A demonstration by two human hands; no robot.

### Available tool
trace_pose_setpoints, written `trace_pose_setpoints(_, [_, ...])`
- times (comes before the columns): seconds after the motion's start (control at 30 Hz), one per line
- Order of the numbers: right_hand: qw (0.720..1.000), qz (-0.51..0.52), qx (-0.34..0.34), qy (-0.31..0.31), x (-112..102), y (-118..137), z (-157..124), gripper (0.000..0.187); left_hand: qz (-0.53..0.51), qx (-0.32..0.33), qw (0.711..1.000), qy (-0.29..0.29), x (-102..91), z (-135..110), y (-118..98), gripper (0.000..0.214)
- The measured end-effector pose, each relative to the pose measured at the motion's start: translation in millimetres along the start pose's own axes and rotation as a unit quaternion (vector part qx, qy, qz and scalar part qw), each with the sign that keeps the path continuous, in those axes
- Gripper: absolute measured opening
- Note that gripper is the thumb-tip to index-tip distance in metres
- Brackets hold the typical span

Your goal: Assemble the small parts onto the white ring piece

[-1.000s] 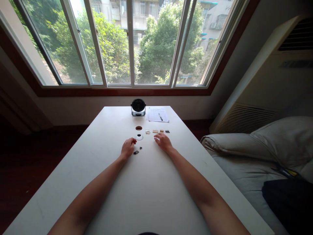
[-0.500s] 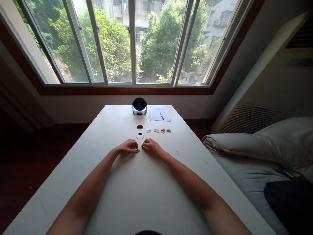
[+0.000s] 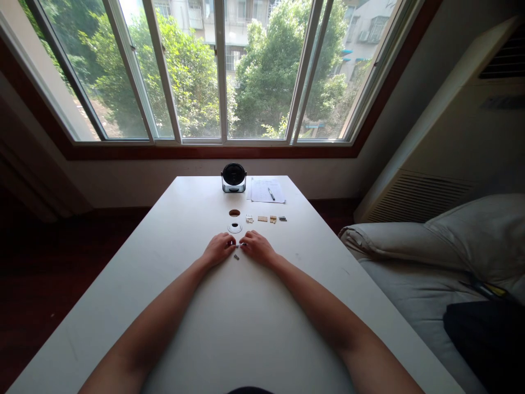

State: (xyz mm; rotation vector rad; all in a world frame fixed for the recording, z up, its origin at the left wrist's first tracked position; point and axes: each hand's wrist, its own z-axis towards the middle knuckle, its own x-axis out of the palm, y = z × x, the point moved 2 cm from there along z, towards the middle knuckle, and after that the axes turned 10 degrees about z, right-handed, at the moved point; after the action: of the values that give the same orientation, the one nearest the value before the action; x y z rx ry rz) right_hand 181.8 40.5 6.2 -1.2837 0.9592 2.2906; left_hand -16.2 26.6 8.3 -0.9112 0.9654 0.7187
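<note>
Above the middle of the white table (image 3: 229,323), my left hand (image 3: 220,249) and my right hand (image 3: 256,247) face each other, fingertips almost meeting. The left thumb and fingers are pinched on a small dark piece (image 3: 234,244), too small to name. My right hand is also closed in a pinch around something tiny that I cannot make out. Just below the fingertips lies a little cluster of grey-green pieces (image 3: 236,256). A round ring-shaped cover (image 3: 235,228) rests a short way beyond the hands.
Past the ring is a round hole (image 3: 234,213) in the tabletop. To its right sit groups of silvery pieces (image 3: 249,219), gold pieces (image 3: 262,219) and dark pieces (image 3: 283,219). A small black fan (image 3: 234,176) and paper sheets (image 3: 262,191) with a pen (image 3: 271,193) are at the far end.
My left hand has moved right and slightly up, away from the grey-green pieces, bringing a small piece to my right hand. The right hand has barely shifted.
</note>
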Motion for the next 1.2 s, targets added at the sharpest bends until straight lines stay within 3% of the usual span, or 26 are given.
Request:
trace_pose_setpoints(0.37, [0.999,-0.005,-0.032,-0.037,8.2,1.4,0.0,0.009,-0.028,0.003,0.999,-0.020,5.5,1.8,3.5,0.009])
trace_pose_setpoints(0.7, [0.998,-0.002,-0.049,-0.048,15.4,11.6,0.3,0.010,-0.080,-0.069,0.992,-0.064,5.7,0.6,7.3,0.012])
trace_pose_setpoints(0.9, [0.998,-0.003,-0.044,-0.054,15.5,10.8,0.0,0.007,-0.116,-0.074,0.988,-0.066,3.3,-0.6,7.9,0.009])
trace_pose_setpoints(1.07, [0.997,0.003,-0.032,-0.066,9.3,4.3,-0.4,0.010,-0.177,-0.080,0.978,-0.071,6.8,1.6,6.6,0.014])
trace_pose_setpoints(1.2, [0.994,0.015,-0.033,-0.103,2.6,4.3,-1.3,0.009,-0.272,-0.092,0.954,-0.083,13.5,5.5,7.3,0.012])
